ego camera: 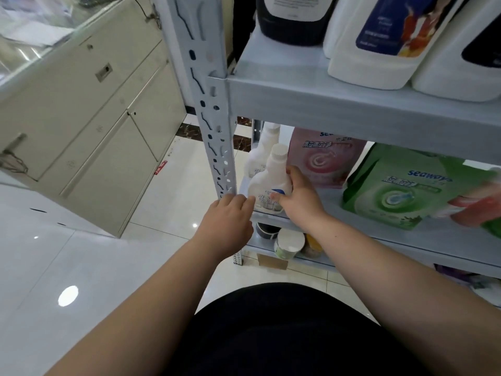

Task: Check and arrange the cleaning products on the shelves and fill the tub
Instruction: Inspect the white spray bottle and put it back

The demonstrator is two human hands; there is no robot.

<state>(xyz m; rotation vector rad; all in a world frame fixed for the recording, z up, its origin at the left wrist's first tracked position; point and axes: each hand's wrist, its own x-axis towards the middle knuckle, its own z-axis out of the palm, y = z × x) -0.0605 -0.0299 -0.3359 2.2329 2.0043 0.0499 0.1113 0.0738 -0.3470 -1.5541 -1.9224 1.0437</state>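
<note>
Bottle (264, 185), white with a white cap, stands at the left end of the middle shelf (393, 237), just beside the slotted post (208, 104). We see the right hand (301, 199) grasping it: the thumb is on the shoulder and the fingers (276, 197) are curled across the front label. The left hand (226, 221) is at the shelf's front corner, its fingers loose with the tips close to the bottle's lower left. We cannot tell if they touch it, and they grip nothing we can see.

A second white bottle (261, 153) stands right behind the first. A pink pouch (322, 158) stands upright to the right of the bottles, further back. A green pouch (401, 185) leans tilted near the shelf front, well right of the held bottle. At the right edge a red blur (477, 204) overlaps the green pouch; we cannot tell what it is.

On the upper shelf (325, 99) stands a dark jug (292, 23), with white jugs (379, 50) beside it. The lower shelf, under the hands, holds a white-lidded jar (288, 244) with a dark jar (267, 230) just left of it.

A beige cabinet (95, 118) stands to the left on the glossy tile floor (81, 267).
</note>
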